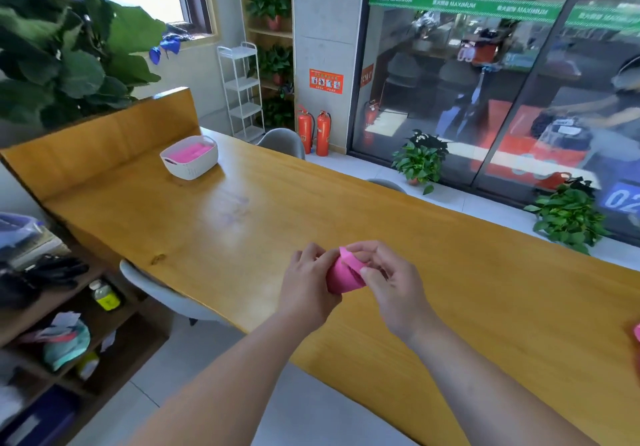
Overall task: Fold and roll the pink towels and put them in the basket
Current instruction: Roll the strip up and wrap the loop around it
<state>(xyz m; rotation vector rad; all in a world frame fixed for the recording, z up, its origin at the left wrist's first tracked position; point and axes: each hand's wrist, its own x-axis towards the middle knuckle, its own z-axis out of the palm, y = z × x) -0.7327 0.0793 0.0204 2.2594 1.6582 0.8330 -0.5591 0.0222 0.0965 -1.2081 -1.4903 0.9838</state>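
**Towel (pixel 343 275) rolled up in both hands, basket (pixel 188 168) already has pink in it**

Towel is a tight little pink roll right now, held just above the near side of the counter (pixel 242 210). As far as I can tell it isn't resting on it. Left hand (pixel 306 286) has its fingers wrapped round the fat part of the roll. Right hand (pixel 391 281) is curled in too, thumb and fingertips pinching the loose flap sticking up at the top. So neither hand is free, both are on this one towel.

The basket is white and sits well apart from the hands, at the far left end of the counter by the wooden back panel. There's a pink pile (pixel 192 152) inside it, but I can't count how many towels that is.

Over at the right edge a pink scrap (pixel 636 331) lies on the counter, cut off by the frame. Probably another towel waiting, but I can't be sure.

My read is that folding and rolling look basically finished for this one, with maybe just the end to tuck. What's left is getting it over to the basket, then dealing with whatever that scrap is.

Further out there's a grey chair (pixel 152 289) pushed under the near side and two fire extinguishers (pixel 313 132) by the pillar.
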